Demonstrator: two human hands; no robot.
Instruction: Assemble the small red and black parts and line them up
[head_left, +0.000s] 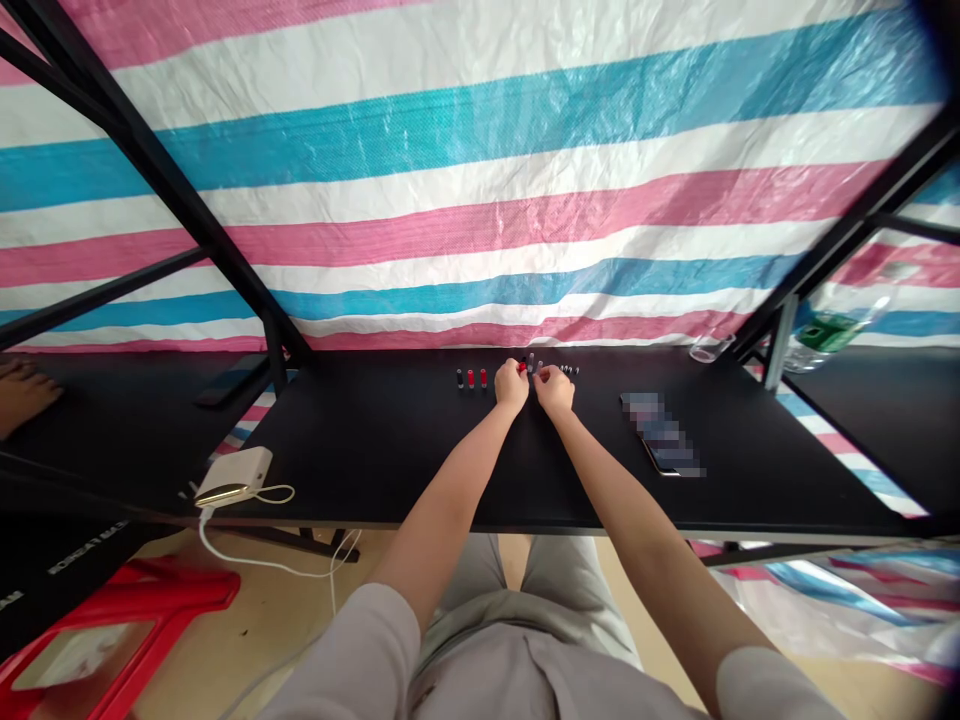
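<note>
Worktop (pixel 360 430): one, black, flat, before you.
Your left hand (pixel 512 387): near the middle of the far edge, fingers narrow, holding a small red piece (pixel 523 368) at the tips.
Your right hand (pixel 555 389): just beside it, fingertips drawn narrow next to a small greyish piece (pixel 539 367); whether you grip that piece, you cannot tell from this view.
Small clear-grey cylinder (pixel 531 361): one, upright, between your hands, toward the far edge.
Small cylinders: three, upright in a row left of your left hand, near the far edge; one black (pixel 460 379), two red (pixel 471 379).
Small silvery pieces (pixel 570 371): a short row just right of your right hand, too small to identify.
Dark flat phone (pixel 660 435): right half, between far and near edges, screen blurred.
Clear plastic cup (pixel 711 348): far right corner.
White rounded box (pixel 240 468) with pale cable: near left corner.
</note>
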